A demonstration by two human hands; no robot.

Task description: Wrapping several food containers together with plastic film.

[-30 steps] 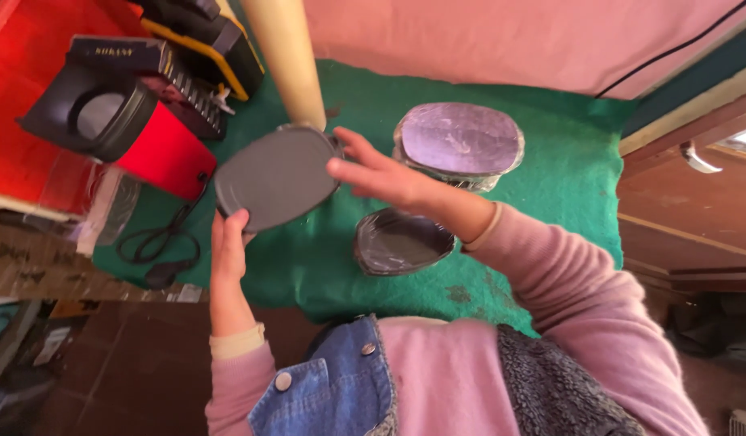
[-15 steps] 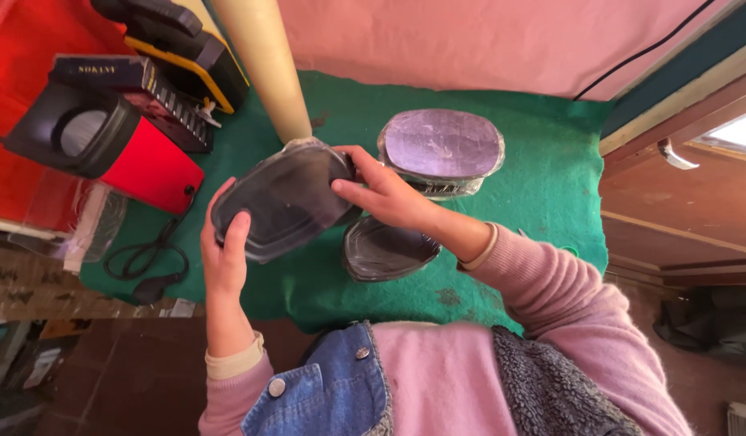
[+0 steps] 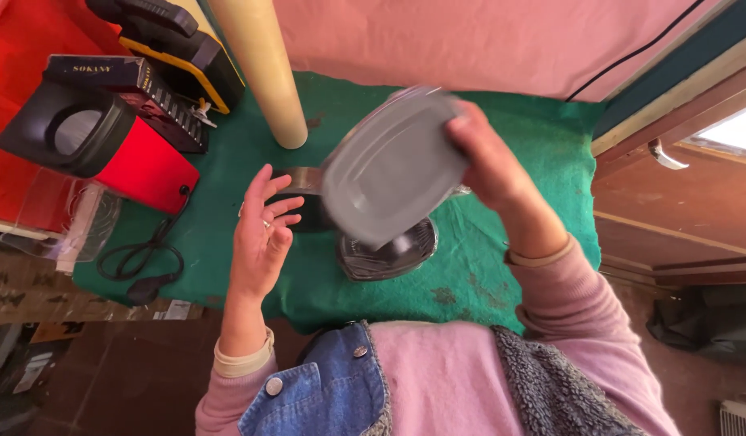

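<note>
Lid point(image 3: 393, 165) above container point(image 3: 389, 254) on cloth point(image 3: 518, 274)

A green cloth point(image 3: 510, 242), marked with a few darker stains low at its centre, covered the desk. At mid-frame the right hand point(image 3: 482, 157) gripped a pale grey, translucent oval lid point(image 3: 389, 169), and a dark, clear ribbed container point(image 3: 389, 254) showed just below it. At the upper left sat a red appliance point(image 3: 139, 165) with a black funnel-shaped top, and a black and yellow device point(image 3: 179, 40) lay above it. A cream tube point(image 3: 264, 69) crossed the upper centre before a pink backdrop point(image 3: 470, 40). The sleeves point(image 3: 575, 299) were pink, beside blue denim point(image 3: 324, 387) and grey fleece point(image 3: 559, 387) at the bottom of the frame.
</note>
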